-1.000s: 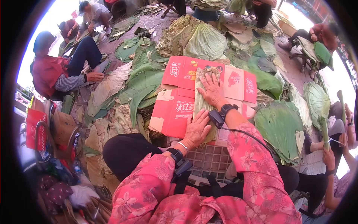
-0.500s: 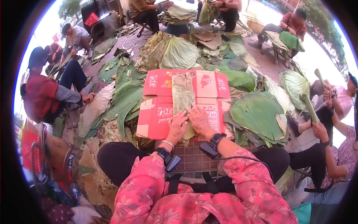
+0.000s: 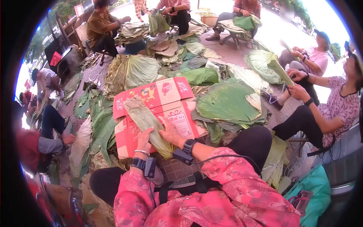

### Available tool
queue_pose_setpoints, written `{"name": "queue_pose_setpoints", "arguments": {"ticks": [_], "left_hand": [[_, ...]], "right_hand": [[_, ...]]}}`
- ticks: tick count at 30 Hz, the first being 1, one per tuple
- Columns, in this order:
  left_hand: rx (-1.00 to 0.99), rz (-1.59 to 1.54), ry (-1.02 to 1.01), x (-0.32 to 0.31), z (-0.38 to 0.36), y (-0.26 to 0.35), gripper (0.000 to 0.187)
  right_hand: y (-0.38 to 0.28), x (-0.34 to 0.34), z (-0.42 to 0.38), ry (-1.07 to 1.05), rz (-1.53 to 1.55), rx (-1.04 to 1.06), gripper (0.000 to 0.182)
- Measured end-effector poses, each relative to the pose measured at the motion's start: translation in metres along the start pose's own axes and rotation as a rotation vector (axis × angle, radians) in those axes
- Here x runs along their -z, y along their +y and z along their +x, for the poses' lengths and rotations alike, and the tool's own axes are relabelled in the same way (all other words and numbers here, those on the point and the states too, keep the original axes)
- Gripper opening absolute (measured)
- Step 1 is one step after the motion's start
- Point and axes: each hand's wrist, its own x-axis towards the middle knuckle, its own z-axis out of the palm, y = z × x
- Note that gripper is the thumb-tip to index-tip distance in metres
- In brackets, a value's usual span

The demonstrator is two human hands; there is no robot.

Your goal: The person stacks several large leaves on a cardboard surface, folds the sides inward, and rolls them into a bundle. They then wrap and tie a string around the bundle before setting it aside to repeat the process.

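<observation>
A long folded lotus leaf [image 3: 145, 116], pale green-brown, lies slanted over a flattened red cardboard box [image 3: 123, 142]. On the leaf's left edge, my left hand [image 3: 144, 140] grips it with the fingers partly hidden underneath. My right hand [image 3: 171, 132] holds the opposite edge, thumb on top. The leaf's fanned lower end hangs past the cardboard toward my lap. A flat stack of green leaves [image 3: 225, 102] lies right of the box, and a pleated pale leaf [image 3: 141, 70] rests beyond it.
More dried leaves [image 3: 100, 113] cover the paving on the left. Several people sit around the pile; one on the right [image 3: 332, 109] holds a folded leaf [image 3: 280, 72]. A green bag [image 3: 312, 193] lies at lower right. A cable runs along my right sleeve.
My hands went from lying flat on the folded leaf to gripping its two edges. The leaf now slants to the upper left. The view has turned right.
</observation>
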Motion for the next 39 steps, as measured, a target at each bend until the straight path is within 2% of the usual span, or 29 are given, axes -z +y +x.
{"name": "queue_pose_setpoints", "arguments": {"ticks": [3,6,8,10,15,16,19,24,27,28,29,31,34,39], "left_hand": [[-0.075,0.003,-0.001,-0.010,-0.012,0.000,0.037],[-0.088,0.001,-0.016,-0.020,-0.021,0.008,0.035],[-0.160,-0.010,-0.075,-0.032,-0.038,0.027,0.036],[-0.249,0.017,-0.089,-0.032,-0.046,0.048,0.038],[-0.336,-0.008,-0.081,-0.019,-0.066,0.087,0.036],[-0.342,-0.012,-0.080,-0.017,-0.072,0.091,0.035],[-0.316,-0.066,-0.114,-0.013,-0.078,0.089,0.036],[-0.261,-0.158,-0.130,-0.024,-0.088,0.085,0.042],[-0.241,-0.157,-0.182,-0.027,-0.090,0.089,0.046],[-0.278,-0.133,-0.170,-0.027,-0.092,0.090,0.047],[-0.323,-0.102,-0.145,-0.026,-0.093,0.089,0.048],[-0.313,-0.087,-0.105,-0.020,-0.090,0.083,0.047],[-0.242,-0.068,-0.088,-0.012,-0.087,0.075,0.049],[-0.173,-0.055,-0.116,-0.010,-0.090,0.068,0.050]], "right_hand": [[0.001,0.002,-0.005,0.005,-0.071,0.019,0.061],[-0.016,0.017,-0.006,-0.014,0.062,-0.023,0.059],[-0.021,0.028,-0.006,-0.033,0.026,-0.079,0.059],[-0.035,0.049,-0.013,-0.080,0.044,-0.042,0.055],[-0.051,0.110,-0.035,-0.304,-0.009,-0.161,0.030],[-0.045,0.111,-0.042,-0.291,0.043,-0.194,0.024],[-0.041,0.114,-0.063,-0.565,-0.053,-0.330,0.019],[-0.031,0.110,-0.075,-0.839,-0.345,-0.185,0.023],[-0.042,0.116,-0.054,-0.683,-0.362,-0.160,0.024],[-0.042,0.120,-0.046,-0.619,-0.399,-0.070,0.024],[-0.051,0.125,-0.040,-0.496,-0.369,-0.064,0.022],[-0.070,0.147,-0.025,-0.411,-0.364,-0.042,0.025],[-0.092,0.195,-0.017,-0.291,-0.378,-0.115,0.027],[-0.074,0.307,-0.029,0.053,-0.440,-0.265,0.034]]}}
